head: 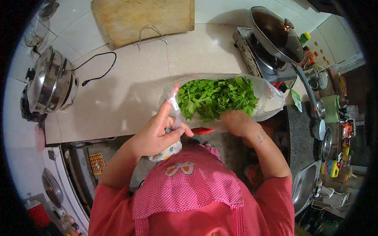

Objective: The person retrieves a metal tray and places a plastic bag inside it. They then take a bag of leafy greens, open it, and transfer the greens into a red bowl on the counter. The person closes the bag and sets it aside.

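Observation:
A translucent plastic bag (270, 96) lies at the counter's front edge, its mouth spread around a heap of leafy green vegetables (217, 96). My left hand (162, 131) holds the bag's left rim, its index finger raised under the thin plastic. Closed into a blurred, fist-like shape, my right hand (237, 122) is at the near side of the leaves; whether anything is in its fingers is hidden. Between both hands shows a slim, pointed red object (203, 130), close to my left fingertips. A patterned cloth (166, 152) is partly visible below my left hand.
A gas stove (260, 56) carries a lidded wok (274, 35), its handle reaching toward me. On the left stand a steel electric pot (47, 82) and a black cord (113, 63). A wooden cutting board (141, 20) leans behind a wire rack (151, 37). The sink (305, 187) is right.

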The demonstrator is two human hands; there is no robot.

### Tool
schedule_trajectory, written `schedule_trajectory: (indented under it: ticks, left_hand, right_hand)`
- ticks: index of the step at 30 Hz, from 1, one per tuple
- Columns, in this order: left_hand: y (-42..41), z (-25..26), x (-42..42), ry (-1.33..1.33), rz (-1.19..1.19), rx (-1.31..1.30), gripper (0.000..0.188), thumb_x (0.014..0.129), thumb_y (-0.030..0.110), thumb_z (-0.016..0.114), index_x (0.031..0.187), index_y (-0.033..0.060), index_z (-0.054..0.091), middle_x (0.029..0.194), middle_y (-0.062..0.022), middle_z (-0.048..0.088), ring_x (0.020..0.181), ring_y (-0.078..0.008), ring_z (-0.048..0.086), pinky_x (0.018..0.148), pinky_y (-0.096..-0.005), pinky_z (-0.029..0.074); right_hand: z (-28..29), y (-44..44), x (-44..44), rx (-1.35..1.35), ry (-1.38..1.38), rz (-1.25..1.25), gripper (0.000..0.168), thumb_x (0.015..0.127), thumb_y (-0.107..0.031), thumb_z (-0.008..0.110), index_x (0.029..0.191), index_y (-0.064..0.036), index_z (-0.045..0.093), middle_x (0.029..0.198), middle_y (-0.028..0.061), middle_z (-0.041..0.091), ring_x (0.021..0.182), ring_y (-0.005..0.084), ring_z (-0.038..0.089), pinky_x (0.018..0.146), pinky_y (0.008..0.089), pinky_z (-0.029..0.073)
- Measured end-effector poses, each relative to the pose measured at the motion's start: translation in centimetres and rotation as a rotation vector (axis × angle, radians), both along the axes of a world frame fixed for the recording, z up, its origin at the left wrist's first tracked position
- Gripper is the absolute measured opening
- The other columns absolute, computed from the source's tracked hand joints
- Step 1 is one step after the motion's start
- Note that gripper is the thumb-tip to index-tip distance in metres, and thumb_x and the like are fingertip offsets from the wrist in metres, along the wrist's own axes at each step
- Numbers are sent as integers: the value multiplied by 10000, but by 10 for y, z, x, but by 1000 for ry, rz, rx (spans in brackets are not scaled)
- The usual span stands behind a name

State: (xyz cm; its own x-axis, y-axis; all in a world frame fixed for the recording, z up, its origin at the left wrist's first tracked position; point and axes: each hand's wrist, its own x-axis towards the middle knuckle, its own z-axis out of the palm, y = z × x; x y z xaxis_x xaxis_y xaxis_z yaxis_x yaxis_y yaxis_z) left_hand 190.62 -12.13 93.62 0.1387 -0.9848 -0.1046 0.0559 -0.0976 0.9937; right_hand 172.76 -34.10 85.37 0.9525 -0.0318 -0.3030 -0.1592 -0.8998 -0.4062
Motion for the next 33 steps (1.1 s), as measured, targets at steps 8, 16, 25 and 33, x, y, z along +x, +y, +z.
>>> schedule_trajectory:
  ticks: [8, 16, 25, 33]
  left_hand:
    - [-1, -7, 1, -16, 29, 113, 800, 879, -49, 475, 1470, 145, -29, 940, -104, 598, 818, -130, 614, 705, -259, 469]
    - [-9, 4, 3, -170, 178, 176, 756, 877, -9, 481, 1458, 66, 2, 833, -116, 657, 763, -128, 612, 692, -242, 471]
    - [-11, -7, 7, -88, 265, 137, 746, 879, -22, 465, 1459, 72, 6, 1010, -134, 602, 785, -114, 602, 690, -235, 457]
    - [-21, -2, 3, -134, 256, -16, 743, 880, -38, 472, 1463, 84, 28, 902, -113, 620, 782, -101, 592, 684, -224, 447]
  right_hand:
    - [-2, 2, -2, 61, 212, -15, 521, 745, -119, 628, 1242, -141, 473, 1264, 172, 469, 1137, 336, 483, 918, 402, 433]
    - [-56, -11, 53, -241, 204, -338, 928, 698, -368, 760, 1438, -279, 208, 1511, 147, 74, 1289, 379, 338, 936, 597, 368]
    - [-90, -42, 75, -164, -178, -344, 318, 739, -88, 606, 1050, -85, 540, 1110, 205, 544, 934, 377, 594, 788, 455, 498]
    - [-23, -46, 105, 952, -418, -303, 458, 771, -182, 673, 1171, -2, 544, 1064, 228, 608, 997, 363, 588, 870, 390, 465]
